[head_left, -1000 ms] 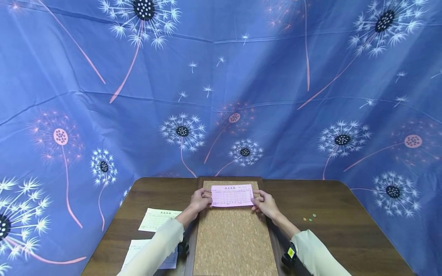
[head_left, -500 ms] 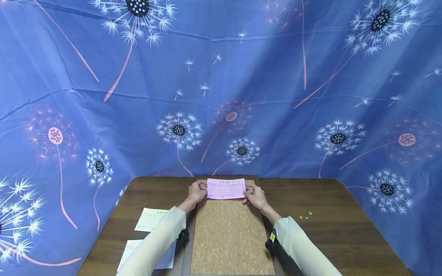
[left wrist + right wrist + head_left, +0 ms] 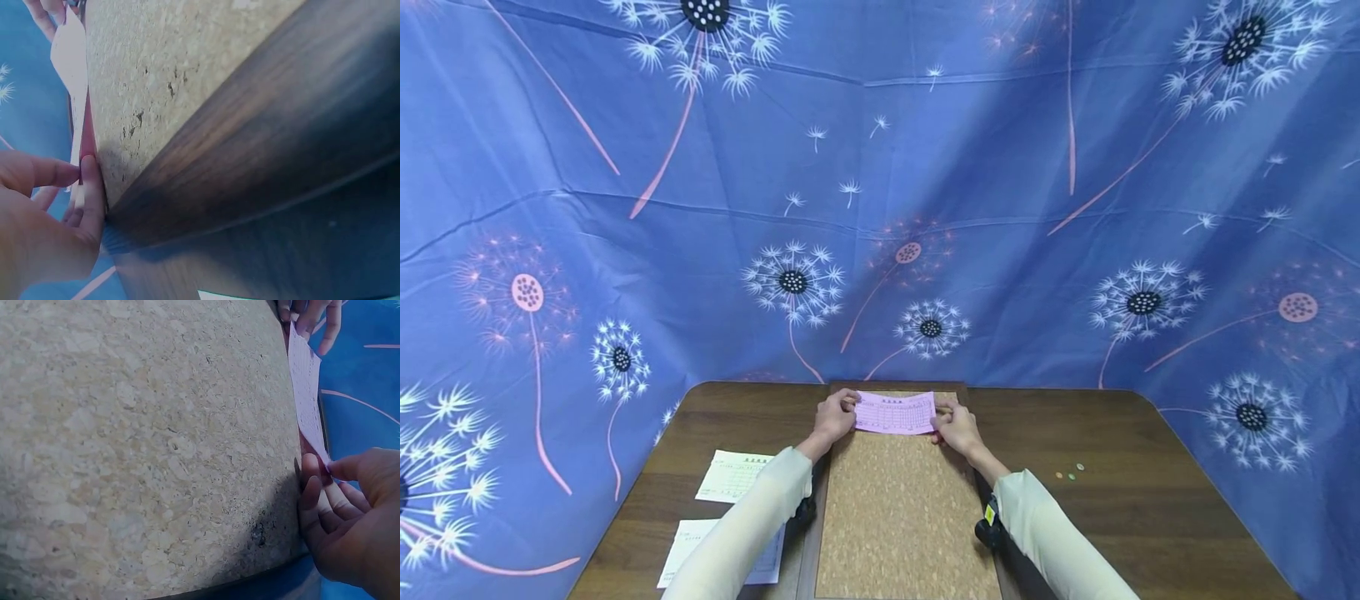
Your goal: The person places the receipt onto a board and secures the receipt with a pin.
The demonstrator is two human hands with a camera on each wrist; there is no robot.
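Note:
A pink printed form slip [image 3: 895, 414] is held lengthwise across the far end of a framed cork board [image 3: 910, 517]. My left hand [image 3: 835, 417] pinches its left end between thumb and fingers, as the left wrist view also shows. At the opposite end, my right hand [image 3: 958, 429] pinches the slip; in the right wrist view its thumb [image 3: 347, 467] presses the corner against the fingers behind. Seen from the wrists, the paper [image 3: 306, 387] bows slightly and stands partly off the cork. Some fingertips are hidden behind the slip.
A pale green form slip [image 3: 733, 477] and a white form sheet [image 3: 685, 546] lie left of the board, partly covered by the left sleeve [image 3: 752, 517]. Several small coloured pieces [image 3: 1071, 477] lie on the wooden table [image 3: 1150, 517] at right. A blue dandelion-print cloth [image 3: 1022, 292] hangs behind.
Both hands have carried the pink slip away from me, closer to the board's far edge. My right hand has also shifted a little to the left. Both ends stayed pinched.

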